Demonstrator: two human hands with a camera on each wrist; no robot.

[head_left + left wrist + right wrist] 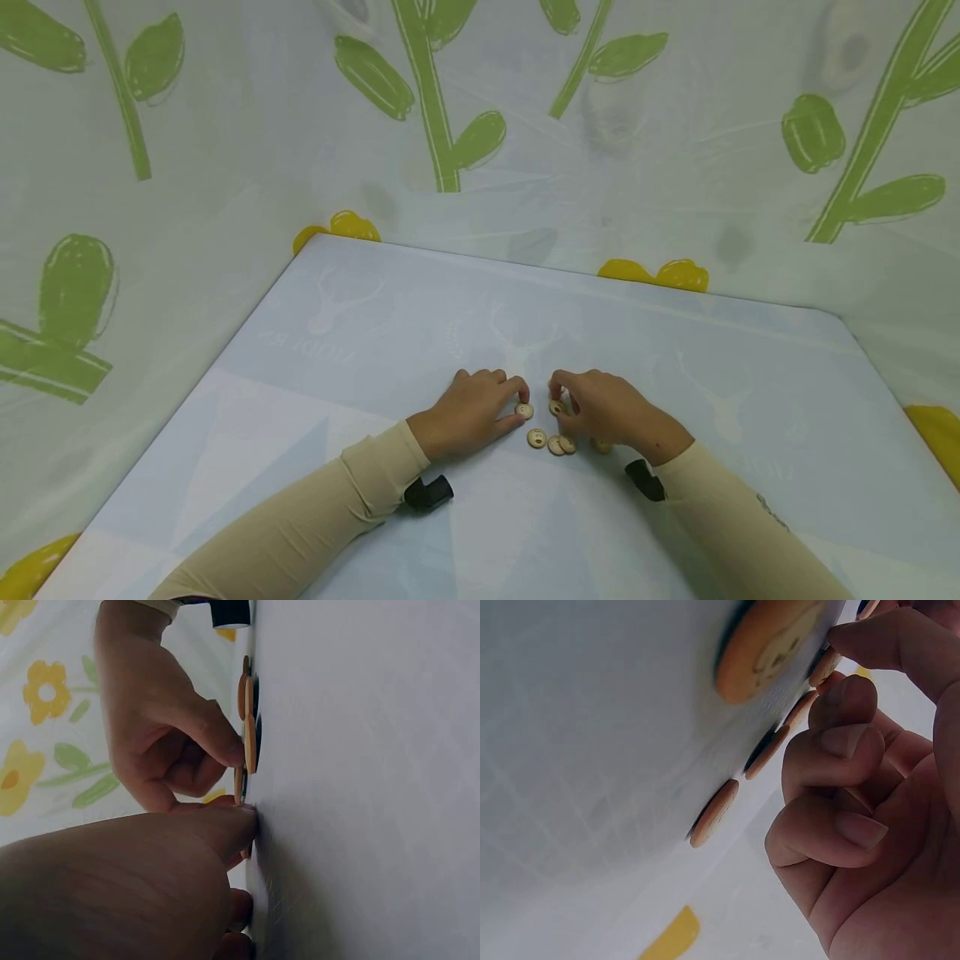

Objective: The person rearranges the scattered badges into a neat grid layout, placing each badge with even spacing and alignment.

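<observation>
Thumb and index finger of my left hand pinch a small round wooden disc at its edges, low over the tabletop. Facing it, my right hand pinches another wooden disc between thumb and index finger, its other fingers curled in the right wrist view. A narrow gap separates the two held discs. Just nearer lie a single disc and an overlapping pair. One more disc is partly hidden beneath the right hand. A dark printed figure marks the face of a large near disc.
The table wears a pale blue and white cover with faint deer-head prints. Behind and left of it hangs a curtain with green stems and yellow flowers. Black wrist cameras sit under both beige sleeves.
</observation>
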